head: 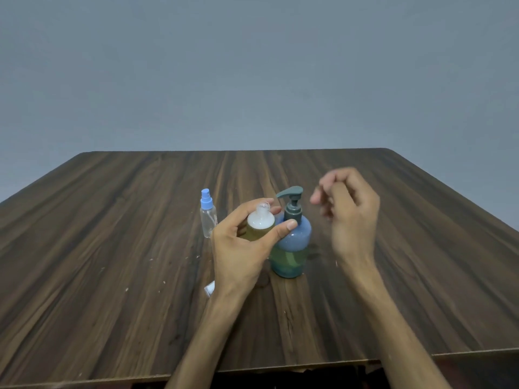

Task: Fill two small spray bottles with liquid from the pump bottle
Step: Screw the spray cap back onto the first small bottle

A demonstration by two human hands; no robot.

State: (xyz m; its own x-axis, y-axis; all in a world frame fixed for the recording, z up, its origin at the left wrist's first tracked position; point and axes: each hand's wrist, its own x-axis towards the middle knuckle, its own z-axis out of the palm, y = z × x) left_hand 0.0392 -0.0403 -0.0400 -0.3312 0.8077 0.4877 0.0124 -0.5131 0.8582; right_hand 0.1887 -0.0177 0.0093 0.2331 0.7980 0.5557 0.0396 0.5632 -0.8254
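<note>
**Open spray bottle held beside the pump bottle**

The left hand (241, 248) grips an uncapped small spray bottle (260, 221), holding yellowish liquid, just under the spout of the blue pump bottle (292, 242), which stands part-filled on the wooden worktop (112, 248). The right hand (348, 209) hovers blurred, fingers loosely curled, holding nothing. A capped, clear spray bottle (208, 213) stands behind-left; its label is unreadable. A white object (209, 289) peeks from beneath the left wrist.

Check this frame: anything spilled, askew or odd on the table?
No spill is visible. Small pale specks dot the table, and a white object lies partly hidden behind the left wrist. The left hand holds an uncapped small bottle beside the pump bottle.
</note>
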